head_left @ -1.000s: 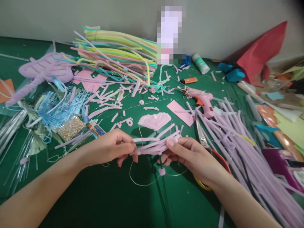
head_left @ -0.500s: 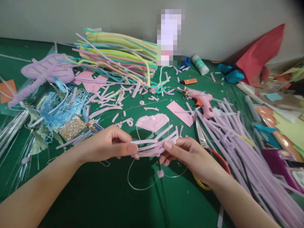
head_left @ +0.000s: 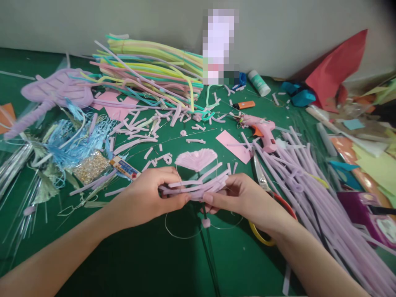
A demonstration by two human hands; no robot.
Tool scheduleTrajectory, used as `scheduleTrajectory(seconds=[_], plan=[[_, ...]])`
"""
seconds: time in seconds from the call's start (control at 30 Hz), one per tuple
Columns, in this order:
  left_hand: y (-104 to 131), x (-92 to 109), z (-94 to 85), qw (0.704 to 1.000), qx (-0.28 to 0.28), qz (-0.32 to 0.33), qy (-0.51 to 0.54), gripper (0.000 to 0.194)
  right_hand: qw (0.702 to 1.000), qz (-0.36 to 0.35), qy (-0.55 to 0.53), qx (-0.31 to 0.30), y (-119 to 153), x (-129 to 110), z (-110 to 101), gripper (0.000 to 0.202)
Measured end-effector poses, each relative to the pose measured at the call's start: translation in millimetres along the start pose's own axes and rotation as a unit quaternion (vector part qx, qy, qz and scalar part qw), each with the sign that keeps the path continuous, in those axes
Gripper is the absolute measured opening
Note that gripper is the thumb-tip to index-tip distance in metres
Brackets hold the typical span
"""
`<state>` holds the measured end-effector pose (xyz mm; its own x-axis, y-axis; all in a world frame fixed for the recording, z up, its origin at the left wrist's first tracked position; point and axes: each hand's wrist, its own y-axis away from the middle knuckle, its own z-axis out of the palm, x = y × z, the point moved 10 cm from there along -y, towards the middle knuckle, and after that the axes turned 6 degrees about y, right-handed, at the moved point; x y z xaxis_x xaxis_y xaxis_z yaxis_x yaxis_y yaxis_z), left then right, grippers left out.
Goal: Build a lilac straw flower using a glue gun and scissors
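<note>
- The bundle of purple sticks [head_left: 201, 186] is held between the two hands, low of centre; its long axis runs from nearly nine o'clock to just before three, the right ends a little higher. One upper stick splays off towards two o'clock.
- The dark stem [head_left: 203, 213] below it slants downward, between six and five o'clock.
- Compared with half a second ago, the thumbs have come nearer each other under the bundle: the left thumb has gone further along towards three o'clock, the right thumb back towards nine. The sticks' left ends now lie deeper in the left grip.
- The bundle looks soft and fuzzy, pale purple, its sticks fanned apart with gaps between the upper ones and uneven right ends.
- The left hand [head_left: 151, 194] is partly curled, thumb and fingers pinching the bundle's nine o'clock end.
- The right hand [head_left: 238, 196] is also partly curled, its thumb in front of the bundle and its fingers behind and below.
- A pale fan-shaped piece [head_left: 196, 159] is at twelve o'clock from the bundle; a small purple bead [head_left: 206, 223] sits on the stem at six, thin wire [head_left: 182, 238] curving out beside it.
- The scissors [head_left: 262, 179] lie at three o'clock, the pink glue gun [head_left: 262, 131] at two.
</note>
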<state>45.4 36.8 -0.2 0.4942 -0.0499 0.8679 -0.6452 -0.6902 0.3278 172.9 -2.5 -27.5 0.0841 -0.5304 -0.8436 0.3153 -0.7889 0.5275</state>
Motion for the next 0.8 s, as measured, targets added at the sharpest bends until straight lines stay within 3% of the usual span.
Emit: scheduleTrajectory(seconds=[0.13, 0.23, 0.37, 0.47, 0.67, 0.8], plan=[[-0.7, 4.7, -6.6, 0.996, 0.049, 0.006, -0.069, 0.028, 0.999, -0.001, 0.026, 0.021, -2.9, 2.1, -3.2, 0.023], [-0.4, 3.7, -9.0, 0.997, 0.037, -0.008, -0.07, 0.031, 0.999, -0.006, 0.028, 0.031, -2.9, 1.0, -4.8, 0.021], [0.4, -4.4, 0.8, 0.994, -0.069, -0.036, 0.076, 0.036, 1.0, -0.001, -0.006, 0.022, 0.0, -0.8, -2.8, 0.021], [3.0, -11.1, 9.7, 0.966, -0.132, -0.071, 0.213, 0.038, 1.0, 0.005, -0.016, 0.007, 2.0, 0.5, 0.2, 0.023], [7.1, -22.7, 13.4, 0.909, -0.137, -0.127, 0.371, 0.051, 0.999, -0.007, -0.043, -0.017, 3.2, -0.3, 5.7, 0.02], [7.4, -19.7, 20.8, 0.877, -0.176, -0.127, 0.43, 0.035, 0.999, -0.007, -0.047, -0.024, 2.8, -1.2, 8.1, 0.023]])
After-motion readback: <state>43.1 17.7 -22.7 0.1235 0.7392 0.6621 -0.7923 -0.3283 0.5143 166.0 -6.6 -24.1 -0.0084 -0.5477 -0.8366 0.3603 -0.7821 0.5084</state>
